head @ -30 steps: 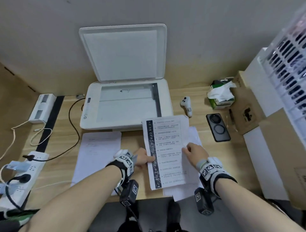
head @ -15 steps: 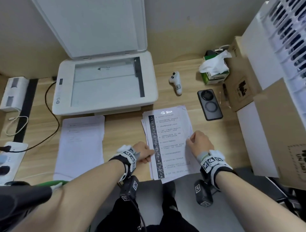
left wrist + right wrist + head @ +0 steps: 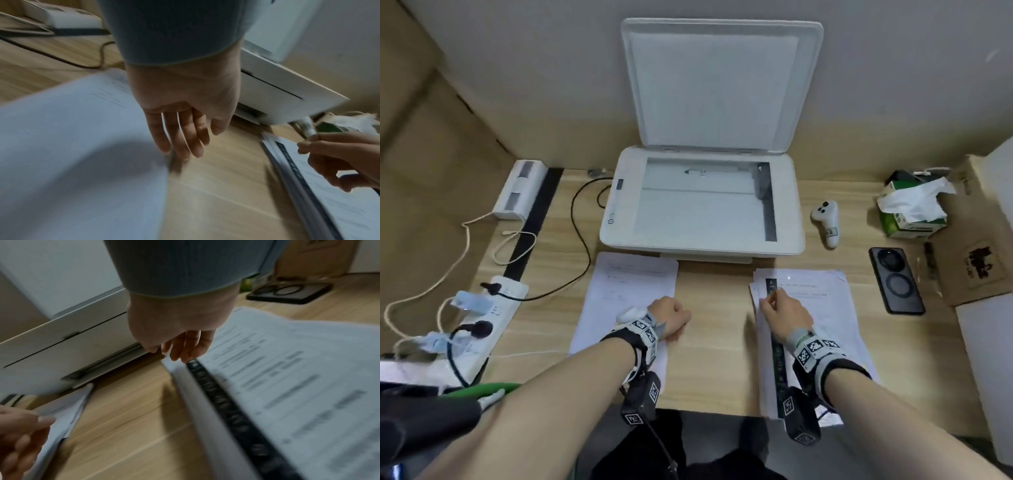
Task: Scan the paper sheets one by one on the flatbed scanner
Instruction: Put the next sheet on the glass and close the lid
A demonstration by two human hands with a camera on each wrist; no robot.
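**Both hands off the printed sheet**

A second ago I had both hands on the top printed sheet; now my left hand [image 3: 671,317] has left it and hangs slack and empty by the face-down sheets [image 3: 626,301]. My right hand [image 3: 784,311] sits on the printed stack [image 3: 825,308], right of the open flatbed scanner [image 3: 702,202] on the tabletop [image 3: 712,342]. Only the right wrist view shows its fingertips [image 3: 185,352] bunched at the stack's far left corner; a pinch I cannot tell.

A white plastic flatbed scanner [image 3: 702,202] is sitting with its lid [image 3: 717,85] standing open, glass bare. Two white printed paper stacks are lying flat before it, left [image 3: 626,291] and right [image 3: 825,308].
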